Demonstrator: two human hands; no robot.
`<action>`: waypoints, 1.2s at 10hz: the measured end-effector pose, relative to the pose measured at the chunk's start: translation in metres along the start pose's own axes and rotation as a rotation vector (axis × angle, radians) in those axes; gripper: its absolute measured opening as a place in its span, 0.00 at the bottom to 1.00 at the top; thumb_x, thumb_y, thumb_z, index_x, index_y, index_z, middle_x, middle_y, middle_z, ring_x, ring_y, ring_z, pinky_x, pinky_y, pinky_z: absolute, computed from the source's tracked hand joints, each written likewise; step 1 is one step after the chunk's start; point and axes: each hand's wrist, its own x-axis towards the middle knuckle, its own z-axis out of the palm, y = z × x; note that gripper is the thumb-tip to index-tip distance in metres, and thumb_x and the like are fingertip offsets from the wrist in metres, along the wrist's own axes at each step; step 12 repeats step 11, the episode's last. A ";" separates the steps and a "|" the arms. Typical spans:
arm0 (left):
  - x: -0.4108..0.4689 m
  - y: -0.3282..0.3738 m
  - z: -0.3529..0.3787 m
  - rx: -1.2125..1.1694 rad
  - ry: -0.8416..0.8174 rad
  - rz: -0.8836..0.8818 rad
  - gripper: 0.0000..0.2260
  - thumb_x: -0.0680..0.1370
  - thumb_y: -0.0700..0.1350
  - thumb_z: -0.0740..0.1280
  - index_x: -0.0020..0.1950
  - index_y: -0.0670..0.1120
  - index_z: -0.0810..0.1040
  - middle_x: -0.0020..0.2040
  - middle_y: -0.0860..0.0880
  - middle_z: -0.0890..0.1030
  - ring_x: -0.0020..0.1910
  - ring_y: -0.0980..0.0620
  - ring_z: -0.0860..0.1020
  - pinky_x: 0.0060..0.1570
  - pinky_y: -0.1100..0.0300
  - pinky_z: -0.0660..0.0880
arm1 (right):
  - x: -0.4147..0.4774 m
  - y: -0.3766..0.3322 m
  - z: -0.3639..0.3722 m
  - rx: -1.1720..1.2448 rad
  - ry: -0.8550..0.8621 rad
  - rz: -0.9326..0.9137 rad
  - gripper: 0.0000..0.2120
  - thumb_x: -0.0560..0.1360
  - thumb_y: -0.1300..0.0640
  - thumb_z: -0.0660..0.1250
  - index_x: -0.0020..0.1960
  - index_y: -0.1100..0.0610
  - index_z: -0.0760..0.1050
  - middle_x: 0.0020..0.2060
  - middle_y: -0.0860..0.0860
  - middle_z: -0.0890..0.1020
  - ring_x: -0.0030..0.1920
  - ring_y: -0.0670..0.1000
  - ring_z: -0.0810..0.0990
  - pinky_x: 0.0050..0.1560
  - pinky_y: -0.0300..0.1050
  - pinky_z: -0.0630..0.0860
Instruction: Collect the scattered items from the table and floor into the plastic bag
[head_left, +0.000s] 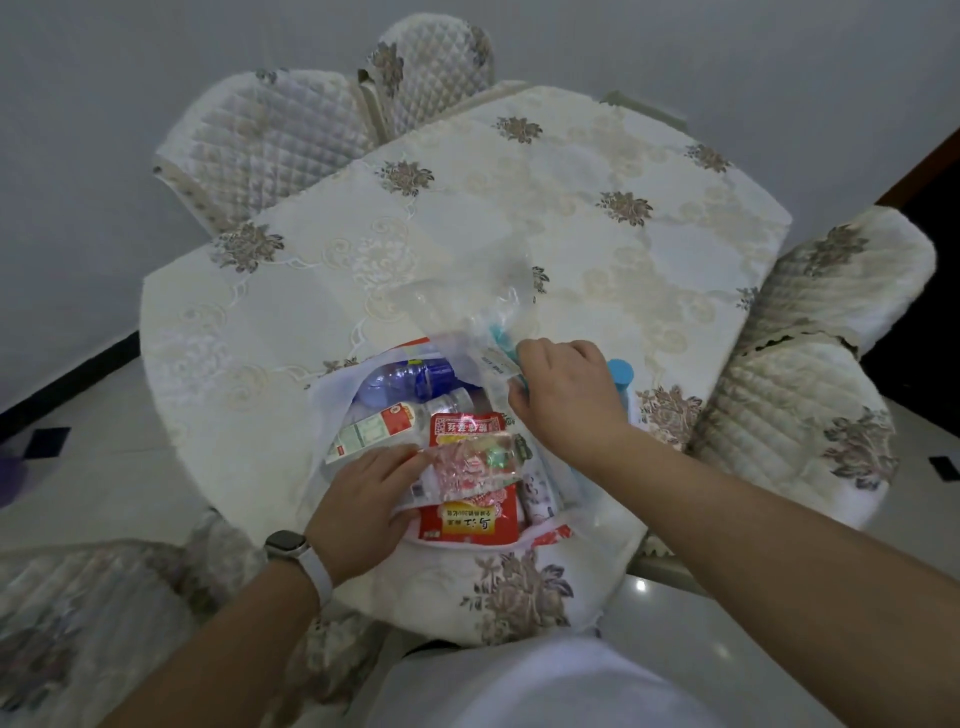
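Left hand, watch at the wrist, fingers pinched on a clear crinkly packet over the open plastic bag on the table. Inside: red packets, bottles. Farther, right hand clenched on the bag's rim; blue-capped bottle just behind.

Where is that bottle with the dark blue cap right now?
In the head view, the blue-capped bottle lies inside the open plastic bag at its far end, left of the right hand.
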 end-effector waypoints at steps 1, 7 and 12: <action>0.000 -0.007 -0.004 0.038 -0.033 -0.002 0.32 0.70 0.50 0.77 0.73 0.50 0.72 0.65 0.46 0.78 0.62 0.43 0.77 0.62 0.46 0.73 | -0.001 -0.009 0.007 -0.021 -0.148 0.016 0.07 0.75 0.59 0.64 0.52 0.60 0.71 0.40 0.55 0.76 0.38 0.58 0.75 0.39 0.49 0.66; -0.011 -0.010 -0.002 -0.006 0.071 -0.099 0.31 0.70 0.48 0.77 0.71 0.44 0.72 0.67 0.44 0.77 0.64 0.43 0.76 0.63 0.46 0.72 | -0.032 -0.027 0.014 0.145 -0.289 0.117 0.26 0.76 0.49 0.63 0.70 0.57 0.63 0.61 0.54 0.73 0.55 0.54 0.73 0.48 0.50 0.76; -0.014 0.015 -0.023 -0.041 0.145 -0.084 0.24 0.74 0.47 0.73 0.69 0.44 0.75 0.66 0.44 0.78 0.63 0.42 0.77 0.61 0.46 0.74 | -0.070 -0.026 -0.013 0.099 -0.219 0.040 0.25 0.76 0.46 0.61 0.68 0.59 0.71 0.63 0.57 0.76 0.58 0.58 0.76 0.54 0.55 0.76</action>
